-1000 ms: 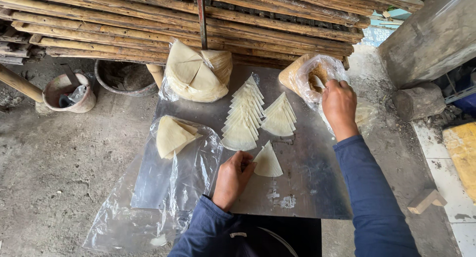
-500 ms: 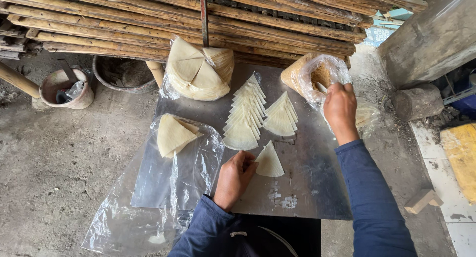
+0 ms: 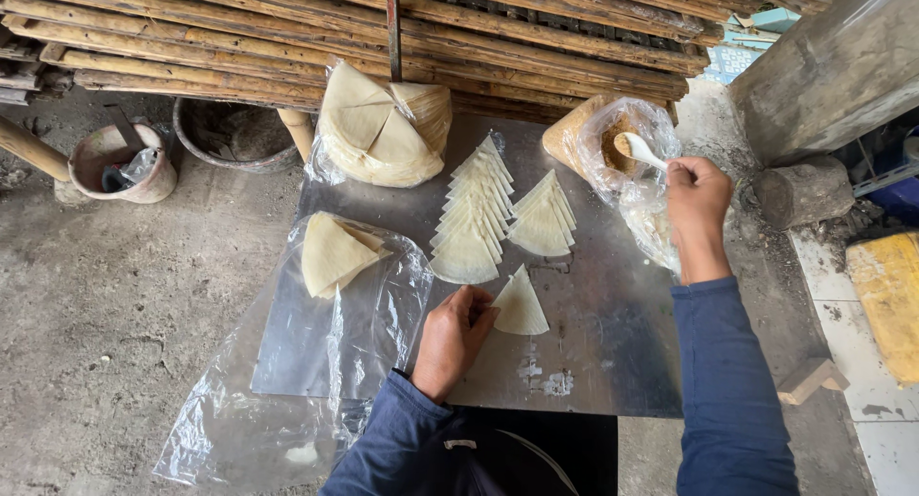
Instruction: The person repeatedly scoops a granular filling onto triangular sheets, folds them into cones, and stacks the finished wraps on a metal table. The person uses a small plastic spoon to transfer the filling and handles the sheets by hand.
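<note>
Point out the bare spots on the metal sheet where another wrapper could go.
Free: the sheet right of the single wrapper, up to the right sleeve, and the near strip below the left hand. Crowded: the middle rows and, the bagged stack at the far edge, and the plastic on the left.

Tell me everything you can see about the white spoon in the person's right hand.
The white spoon looks like plastic, small, with a rounded bowl. The right hand grips its handle, which is mostly hidden by the fingers. The bowl points up and left, inside the open mouth of a clear plastic bag holding brown powder. Whether the bowl touches the powder or carries any cannot be told.
</note>
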